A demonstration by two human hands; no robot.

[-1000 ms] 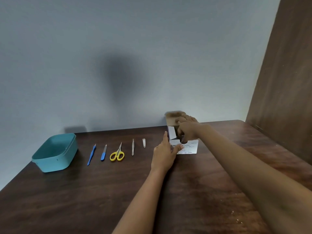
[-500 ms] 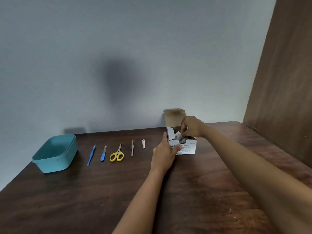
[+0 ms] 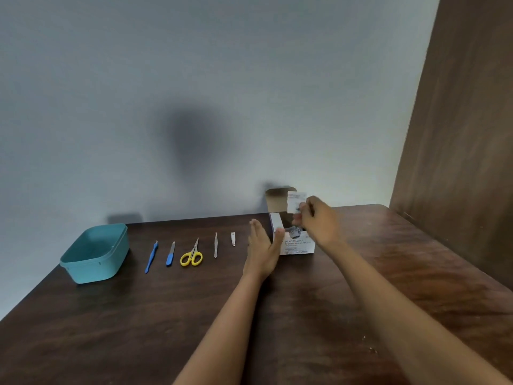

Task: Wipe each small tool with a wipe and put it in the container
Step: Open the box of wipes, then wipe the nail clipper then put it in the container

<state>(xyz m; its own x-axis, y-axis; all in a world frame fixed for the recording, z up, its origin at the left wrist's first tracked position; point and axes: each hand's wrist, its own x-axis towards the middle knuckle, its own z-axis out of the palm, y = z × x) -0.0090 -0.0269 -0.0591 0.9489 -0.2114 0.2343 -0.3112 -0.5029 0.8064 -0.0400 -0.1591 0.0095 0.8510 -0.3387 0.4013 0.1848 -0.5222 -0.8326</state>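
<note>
While the left hand [image 3: 261, 251] steadies the box [image 3: 298, 243], the right hand [image 3: 319, 220] pinches a wipe packet [image 3: 294, 202] above.

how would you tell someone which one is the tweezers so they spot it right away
Start at the teal container on the table's left, then follow the row of tools running right toward the swab box. The tweezers are fourth in that row, between the yellow scissors and the nail clipper. They are the slim, all-metal piece with no coloured handle, longer than the stubby clipper.
</note>
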